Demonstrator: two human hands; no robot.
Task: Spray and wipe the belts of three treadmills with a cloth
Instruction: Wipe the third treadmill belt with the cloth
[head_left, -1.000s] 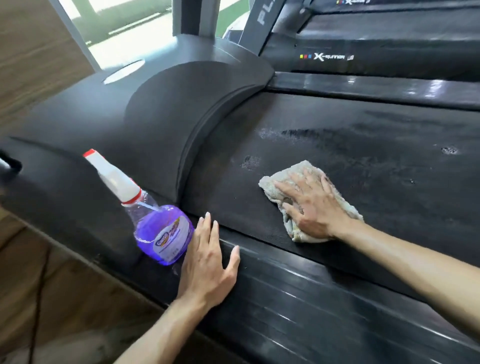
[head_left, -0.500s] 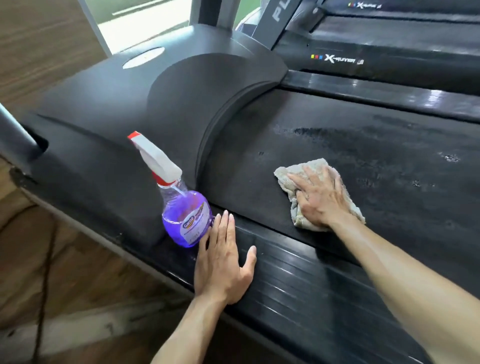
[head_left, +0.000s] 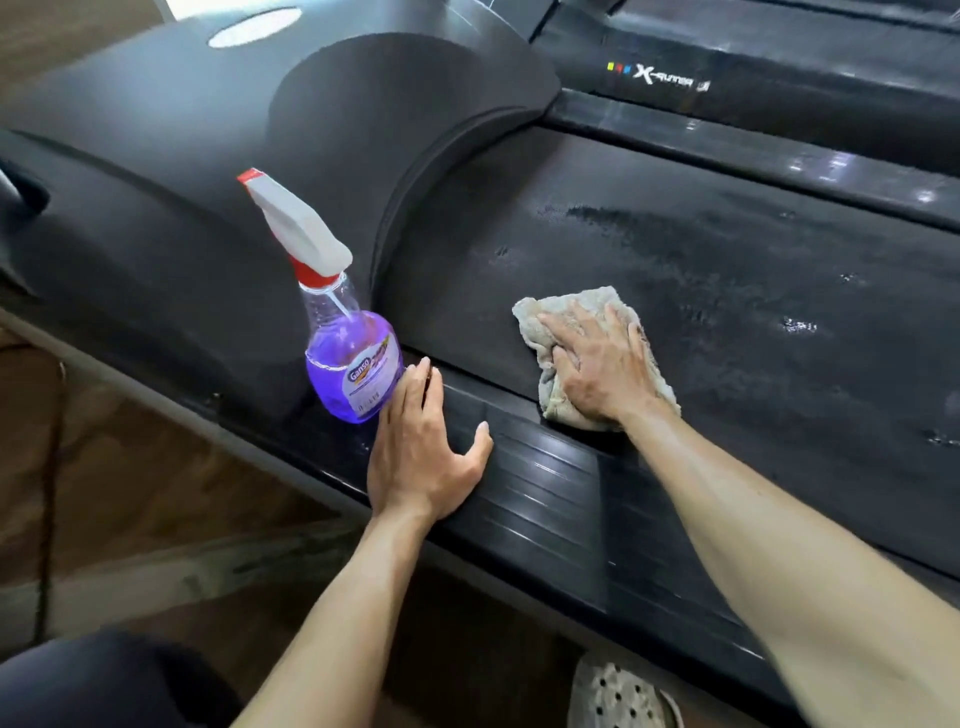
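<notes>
Now, right hand (head_left: 602, 364): flat, pressing cloth (head_left: 571, 317) on belt (head_left: 701, 291); sweep overlapping strokes.
Left hand (head_left: 421, 457): open, bracing side rail (head_left: 545, 499).

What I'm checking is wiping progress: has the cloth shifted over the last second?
Yes, slightly. The right hand has drawn the cloth away from the small wet spot, toward the near side rail, whose edge it now overlaps.

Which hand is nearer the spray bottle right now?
Left. The left hand lies flat on the side rail, fingertips beside the spray bottle; the right hand presses the cloth on the belt, farther off.
</notes>
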